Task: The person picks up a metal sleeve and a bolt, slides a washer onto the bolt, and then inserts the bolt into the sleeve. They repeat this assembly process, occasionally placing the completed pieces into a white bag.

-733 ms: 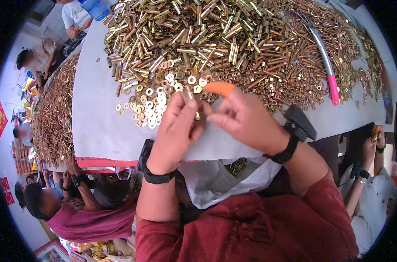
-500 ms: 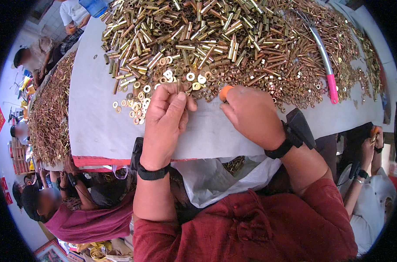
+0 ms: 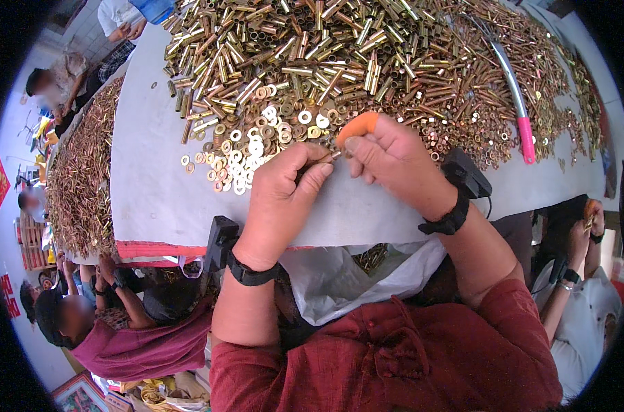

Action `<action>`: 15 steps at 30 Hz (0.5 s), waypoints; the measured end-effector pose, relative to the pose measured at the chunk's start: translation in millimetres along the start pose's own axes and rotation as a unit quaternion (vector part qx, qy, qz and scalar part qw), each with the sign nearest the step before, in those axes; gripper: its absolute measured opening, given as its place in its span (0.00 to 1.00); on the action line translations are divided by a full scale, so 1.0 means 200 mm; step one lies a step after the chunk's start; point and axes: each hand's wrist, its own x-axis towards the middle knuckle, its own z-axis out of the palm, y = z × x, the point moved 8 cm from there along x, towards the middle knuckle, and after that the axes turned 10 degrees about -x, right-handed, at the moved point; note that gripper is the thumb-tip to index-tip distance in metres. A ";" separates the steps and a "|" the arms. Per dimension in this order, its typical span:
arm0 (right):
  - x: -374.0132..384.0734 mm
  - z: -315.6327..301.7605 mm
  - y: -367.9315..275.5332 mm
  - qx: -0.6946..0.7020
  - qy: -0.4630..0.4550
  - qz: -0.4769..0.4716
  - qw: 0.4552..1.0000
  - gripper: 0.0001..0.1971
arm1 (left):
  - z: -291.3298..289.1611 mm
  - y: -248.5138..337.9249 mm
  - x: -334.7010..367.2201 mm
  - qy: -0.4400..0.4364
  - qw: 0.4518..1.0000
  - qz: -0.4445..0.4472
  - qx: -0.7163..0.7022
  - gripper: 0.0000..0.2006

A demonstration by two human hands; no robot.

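Note:
My left hand [image 3: 288,192] pinches a thin metal piece [image 3: 336,155], like a bolt end, between thumb and forefinger. Close against its tip, my right hand [image 3: 398,154] is closed, an orange finger cover [image 3: 358,126] on its forefinger. Whatever the right fingertips grip is too small to make out. Beside my left hand lie loose washers [image 3: 237,154], some bright and some dull. Small nuts [image 3: 456,137] are spread beyond my right hand. A large heap of brass-coloured metal sleeves [image 3: 305,51] rises behind both hands.
A curved metal tool with a pink handle [image 3: 526,141] lies on the pile at the right. A white plastic sack [image 3: 339,281] hangs below the table edge [image 3: 167,248]. Another heap of parts [image 3: 85,175] covers a table at left. Several people sit nearby at both sides.
My left hand has moved right, and my two hands' fingertips now meet at the metal piece. My right hand has turned, its orange-covered forefinger raised. More bright washers show at left.

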 end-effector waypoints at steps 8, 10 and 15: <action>0.02 0.05 0.01 0.019 0.040 -0.060 0.997 0.08 | 0.01 -0.02 -0.01 -0.003 0.998 -0.013 -0.068 0.04; 0.01 0.02 -0.04 -0.047 0.084 -0.120 0.988 0.08 | 0.00 -0.03 -0.01 -0.004 0.996 -0.025 -0.081 0.04; -0.03 -0.01 -0.16 -0.418 0.151 -0.200 0.873 0.10 | -0.04 -0.12 -0.02 0.028 0.971 -0.162 -0.174 0.04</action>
